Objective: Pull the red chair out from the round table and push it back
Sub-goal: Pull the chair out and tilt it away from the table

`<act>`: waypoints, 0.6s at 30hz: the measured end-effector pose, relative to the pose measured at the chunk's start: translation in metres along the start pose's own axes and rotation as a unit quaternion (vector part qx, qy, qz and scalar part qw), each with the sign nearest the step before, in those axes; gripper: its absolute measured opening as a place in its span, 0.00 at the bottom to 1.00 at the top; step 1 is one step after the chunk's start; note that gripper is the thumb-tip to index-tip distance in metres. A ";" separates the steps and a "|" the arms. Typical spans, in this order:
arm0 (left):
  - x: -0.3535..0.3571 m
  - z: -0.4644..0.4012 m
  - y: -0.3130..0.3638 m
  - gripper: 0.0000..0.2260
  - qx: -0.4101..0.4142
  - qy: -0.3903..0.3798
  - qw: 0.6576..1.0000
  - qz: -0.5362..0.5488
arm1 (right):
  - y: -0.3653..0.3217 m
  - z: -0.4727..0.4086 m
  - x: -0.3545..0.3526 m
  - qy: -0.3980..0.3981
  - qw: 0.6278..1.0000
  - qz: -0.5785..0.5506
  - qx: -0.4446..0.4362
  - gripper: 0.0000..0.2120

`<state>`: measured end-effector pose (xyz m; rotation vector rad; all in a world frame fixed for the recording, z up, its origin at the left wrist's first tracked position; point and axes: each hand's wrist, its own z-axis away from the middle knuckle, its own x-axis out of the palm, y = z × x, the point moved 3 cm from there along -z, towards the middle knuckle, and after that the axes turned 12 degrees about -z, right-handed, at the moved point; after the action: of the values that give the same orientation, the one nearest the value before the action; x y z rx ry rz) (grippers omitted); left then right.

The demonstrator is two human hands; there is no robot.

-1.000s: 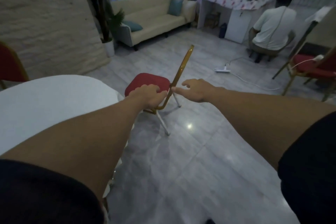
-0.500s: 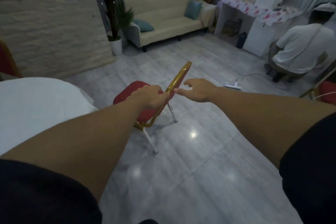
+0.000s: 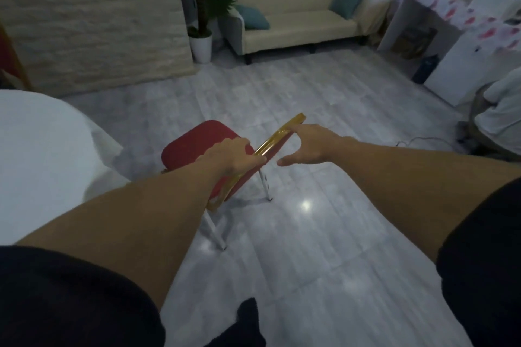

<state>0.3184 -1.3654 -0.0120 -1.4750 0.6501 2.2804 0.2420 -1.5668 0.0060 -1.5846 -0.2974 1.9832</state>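
Note:
The red chair with a gold frame and white legs stands on the grey floor just right of the round table, which has a white cloth. Its seat faces the table. My left hand is closed around the top of the chair's gold backrest. My right hand is spread open, its fingertips touching the far end of the backrest rail and its thumb apart below.
A cream sofa with teal cushions stands at the back, a potted plant to its left. A seated person and a white desk are at the right. Another red chair shows at the far left.
The view has swung left and the chair looks nearer to me. My right hand has opened wider along the backrest rail. My left hand keeps its grip.

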 end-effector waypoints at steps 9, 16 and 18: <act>0.029 -0.085 0.024 0.47 -0.091 -0.050 0.993 0.049 | 0.058 -0.111 -0.024 -0.097 0.989 0.089 -0.070 0.56; 0.061 -0.113 0.048 0.24 -0.155 -0.040 0.977 0.138 | 0.096 -0.176 -0.021 -0.186 0.951 0.166 -0.184 0.49; 0.060 -0.119 0.051 0.18 -0.173 -0.015 0.976 0.134 | 0.102 -0.190 -0.022 -0.200 0.937 0.188 -0.216 0.44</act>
<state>0.3580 -1.4713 -0.0990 -1.5798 0.4845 2.7303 0.3944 -1.6953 -0.0790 -1.5629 -0.6703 2.6888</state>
